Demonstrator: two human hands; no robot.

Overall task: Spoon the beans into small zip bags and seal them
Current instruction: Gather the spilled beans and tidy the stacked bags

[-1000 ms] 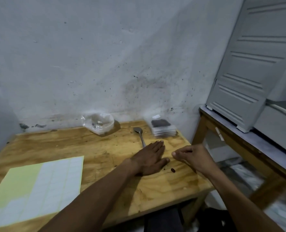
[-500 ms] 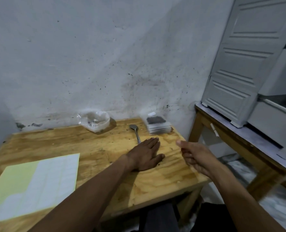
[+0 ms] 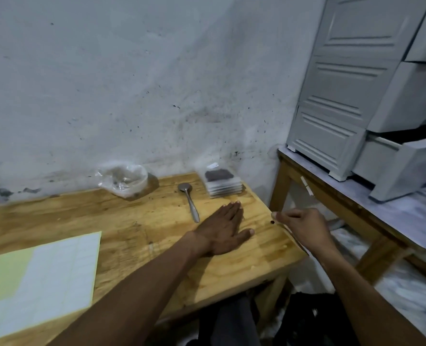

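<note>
Head view, over a wooden tabletop (image 3: pixel 122 228) set against a stained wall: left hand (image 3: pixel 225 227) pressed flat, palm down, fingers straight, gripping nothing, just beside the handle of a metal spoon (image 3: pixel 189 199) lying idle. Right hand (image 3: pixel 304 227) poised at the tabletop's right edge, fingers loosely curled; whether its grip holds anything cannot be told. One stray bean (image 3: pixel 272 222) loose on the wood, just below the right fingertips. Stack of filled, sealed small zip bags (image 3: pixel 223 186) at the far right corner by the wall; a crumpled clear bag (image 3: pixel 123 179) with few beans left farther left. Sheet of blank labels (image 3: pixel 49 275) at the near left. By the look of things, spooning nearly over, clean-up of spilled beans in hand. Next move, likely: a fine pinch on the loose bean without knocking it over the edge.
</note>
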